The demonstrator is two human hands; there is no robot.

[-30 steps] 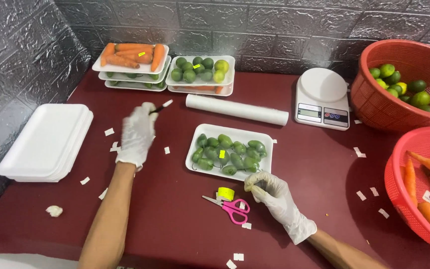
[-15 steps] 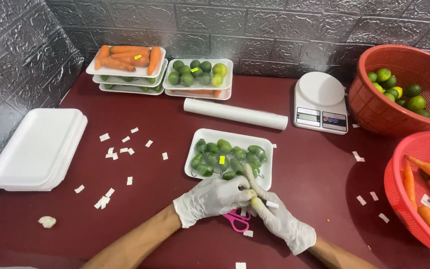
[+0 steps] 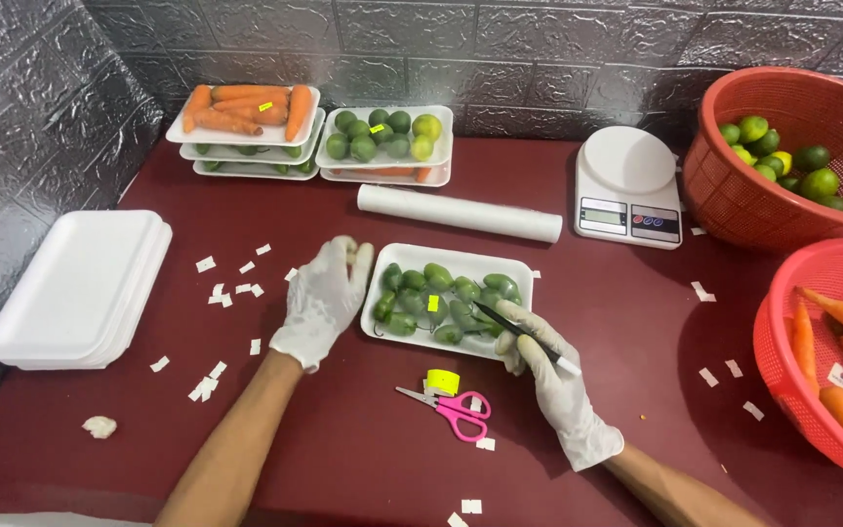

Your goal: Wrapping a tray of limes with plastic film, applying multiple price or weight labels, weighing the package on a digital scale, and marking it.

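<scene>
Steadied at its left edge by the gloved left hand [image 3: 324,298], white foam tray of green chillies [image 3: 514,265] mid-tabletop, while right hand [image 3: 548,376] pinched a thin black pen [image 3: 524,337] over near-right corner.

**A count of what lies on the red table**

Two gloved hands are in view, a left hand [image 3: 322,298] and a right hand [image 3: 550,376]. Two red baskets stand at the right: one basket of limes [image 3: 734,195] and one basket of carrots [image 3: 782,342]. One white kitchen scale [image 3: 628,185], one white roll [image 3: 459,213] and one pair of pink scissors [image 3: 451,408] are there, with one small yellow label roll [image 3: 442,381]. One stack of empty white foam trays [image 3: 75,288] sits at the left. One tray of green chillies [image 3: 500,262] lies between the hands. At the back stand two stacks of filled trays, a carrot-topped stack [image 3: 246,132] and a lime-topped stack [image 3: 382,156]. The top carrot tray shows about five carrots; the top lime tray shows about eight limes.
</scene>
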